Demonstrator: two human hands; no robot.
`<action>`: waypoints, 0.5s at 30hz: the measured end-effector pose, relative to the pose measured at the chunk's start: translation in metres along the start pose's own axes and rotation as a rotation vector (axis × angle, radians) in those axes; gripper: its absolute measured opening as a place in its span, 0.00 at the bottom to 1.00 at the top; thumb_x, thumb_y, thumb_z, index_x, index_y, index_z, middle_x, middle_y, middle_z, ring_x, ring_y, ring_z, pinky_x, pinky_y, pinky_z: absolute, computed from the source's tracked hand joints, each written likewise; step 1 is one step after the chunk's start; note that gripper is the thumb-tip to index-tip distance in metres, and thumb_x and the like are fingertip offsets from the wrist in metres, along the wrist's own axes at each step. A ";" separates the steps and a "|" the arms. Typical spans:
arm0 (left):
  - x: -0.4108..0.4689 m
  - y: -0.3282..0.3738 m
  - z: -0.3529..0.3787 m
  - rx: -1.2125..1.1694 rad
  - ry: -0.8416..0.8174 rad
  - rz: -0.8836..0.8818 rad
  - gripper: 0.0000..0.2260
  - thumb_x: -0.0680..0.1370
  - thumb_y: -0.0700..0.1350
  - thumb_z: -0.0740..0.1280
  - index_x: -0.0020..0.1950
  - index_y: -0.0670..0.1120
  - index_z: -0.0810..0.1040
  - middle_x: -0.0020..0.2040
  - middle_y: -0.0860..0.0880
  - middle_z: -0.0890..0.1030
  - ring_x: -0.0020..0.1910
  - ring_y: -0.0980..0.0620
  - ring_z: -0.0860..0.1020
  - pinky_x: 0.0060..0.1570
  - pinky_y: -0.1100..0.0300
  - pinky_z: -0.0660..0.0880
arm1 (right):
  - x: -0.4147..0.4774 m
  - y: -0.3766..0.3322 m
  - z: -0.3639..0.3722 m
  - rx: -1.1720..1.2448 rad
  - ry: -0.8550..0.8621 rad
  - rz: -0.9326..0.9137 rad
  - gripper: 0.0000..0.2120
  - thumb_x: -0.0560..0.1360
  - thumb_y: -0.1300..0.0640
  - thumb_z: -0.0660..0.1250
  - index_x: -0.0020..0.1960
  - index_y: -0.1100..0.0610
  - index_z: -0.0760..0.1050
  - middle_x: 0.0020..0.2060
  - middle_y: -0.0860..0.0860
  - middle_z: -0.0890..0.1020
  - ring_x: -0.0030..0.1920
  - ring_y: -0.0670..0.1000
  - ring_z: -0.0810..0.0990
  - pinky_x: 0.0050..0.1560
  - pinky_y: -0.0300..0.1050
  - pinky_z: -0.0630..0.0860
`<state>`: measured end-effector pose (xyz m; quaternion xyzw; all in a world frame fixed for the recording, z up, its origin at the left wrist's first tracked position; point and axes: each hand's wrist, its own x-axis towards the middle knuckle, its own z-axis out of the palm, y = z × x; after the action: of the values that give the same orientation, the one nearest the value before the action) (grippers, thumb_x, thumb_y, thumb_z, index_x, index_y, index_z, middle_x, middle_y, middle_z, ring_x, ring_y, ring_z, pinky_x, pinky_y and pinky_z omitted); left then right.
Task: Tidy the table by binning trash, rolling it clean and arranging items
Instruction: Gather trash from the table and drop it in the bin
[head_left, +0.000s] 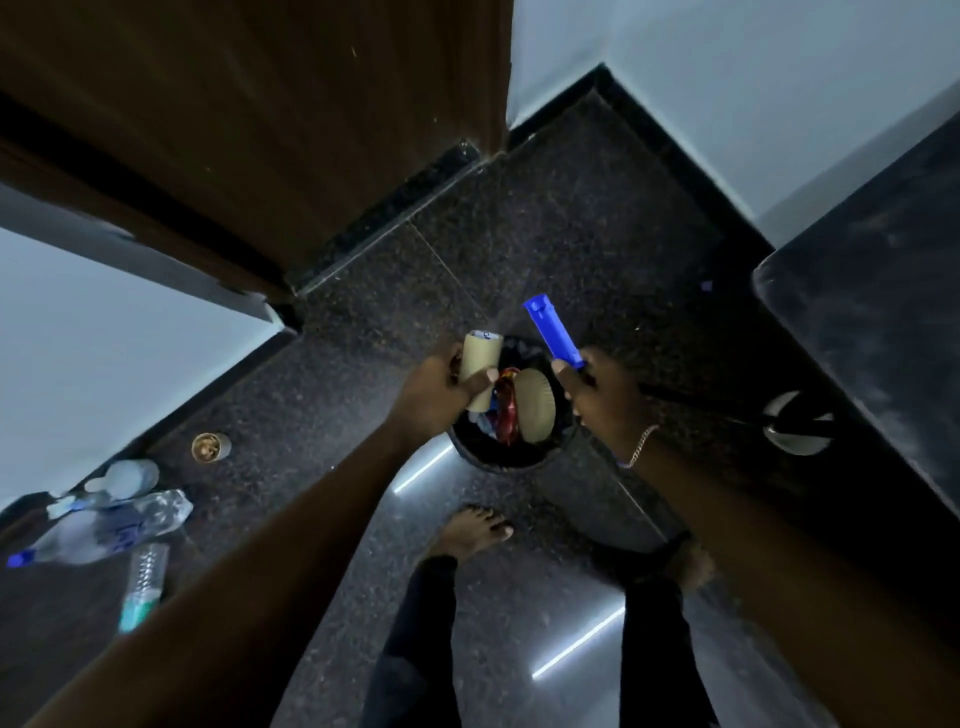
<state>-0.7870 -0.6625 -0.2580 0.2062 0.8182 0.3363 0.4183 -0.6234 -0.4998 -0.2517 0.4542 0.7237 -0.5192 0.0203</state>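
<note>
Dark speckled stone floor (519, 234) fills the corner of a room, between a brown door (260, 104) and pale walls, with the edge of a black counter (857, 312) at the right. On the floor, a round black bin (511, 457) stands below the person's hands, already holding crumpled wrappers and a brown paper plate (537, 410).

The left hand (436, 389) is wrapped around a tan cardboard roll (480, 371), thumb across its front, holding it over the bin's left rim. That roll looks light and hollow, fairly stiff but easy to crush, so a loose grip round its middle should serve, and it would likely drop straight in when let go.

The right hand (602, 400) is closed on the lower end of a blue plastic handle (553, 332), which points up and away from the bin's right side. It seems rigid, light and smooth, probably the grip of the cleaning roller, best held at its base as now.

Clear plastic bottles (109, 519) and a small cup (210, 447) lie well apart on the floor by the left wall.
</note>
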 end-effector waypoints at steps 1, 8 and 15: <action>0.010 -0.018 0.010 -0.006 -0.007 -0.007 0.19 0.77 0.53 0.75 0.63 0.46 0.79 0.51 0.48 0.85 0.51 0.48 0.84 0.53 0.46 0.81 | 0.007 0.014 0.010 -0.019 -0.013 0.009 0.10 0.79 0.50 0.67 0.48 0.58 0.75 0.34 0.57 0.77 0.36 0.54 0.76 0.41 0.54 0.75; 0.066 -0.118 0.072 0.056 -0.065 -0.061 0.23 0.77 0.51 0.75 0.69 0.44 0.77 0.59 0.45 0.85 0.57 0.45 0.83 0.58 0.47 0.81 | 0.050 0.095 0.069 -0.111 -0.012 -0.024 0.14 0.79 0.50 0.67 0.51 0.62 0.77 0.35 0.58 0.80 0.37 0.57 0.79 0.33 0.40 0.68; 0.089 -0.161 0.097 0.128 0.008 -0.099 0.25 0.79 0.59 0.69 0.73 0.50 0.72 0.61 0.47 0.83 0.58 0.47 0.82 0.57 0.53 0.79 | 0.076 0.135 0.097 -0.150 0.002 -0.038 0.13 0.79 0.50 0.67 0.54 0.61 0.77 0.38 0.60 0.81 0.39 0.56 0.79 0.37 0.37 0.69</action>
<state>-0.7663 -0.6813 -0.4640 0.1905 0.8489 0.2630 0.4170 -0.6189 -0.5201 -0.4334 0.4379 0.7690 -0.4636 0.0436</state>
